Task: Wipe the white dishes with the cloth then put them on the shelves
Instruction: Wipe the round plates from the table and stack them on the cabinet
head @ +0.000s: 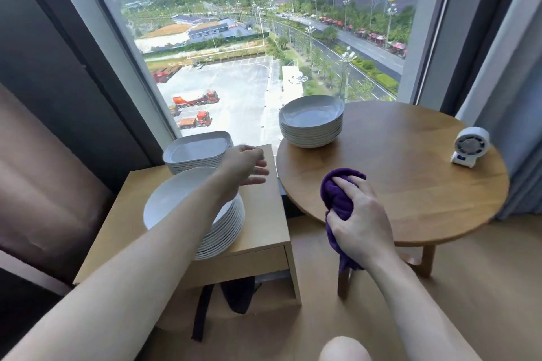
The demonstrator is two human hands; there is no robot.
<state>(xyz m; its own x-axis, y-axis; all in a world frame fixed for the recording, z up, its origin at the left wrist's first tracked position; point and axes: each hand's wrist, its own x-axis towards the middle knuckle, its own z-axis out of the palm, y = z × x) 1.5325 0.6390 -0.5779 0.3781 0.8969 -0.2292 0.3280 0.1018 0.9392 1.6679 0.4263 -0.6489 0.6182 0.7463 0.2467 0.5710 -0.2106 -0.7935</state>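
**Cloth in one hand, dishes all stacked**

Right hand (359,220) is bunched tight round the purple cloth (337,193) by the round counter's (410,184) near edge. Left hand (246,165) hovers loose and empty over the round plates (176,199) stacked on the side counter (264,228), bowls (311,123) stacked on the round one

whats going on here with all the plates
A person is partway through wiping white dishes. The right hand grips a bunched purple cloth at the edge of the round table. The left hand hovers open above the side table. No dish is held. Round plates, squarish plates and bowls sit stacked.
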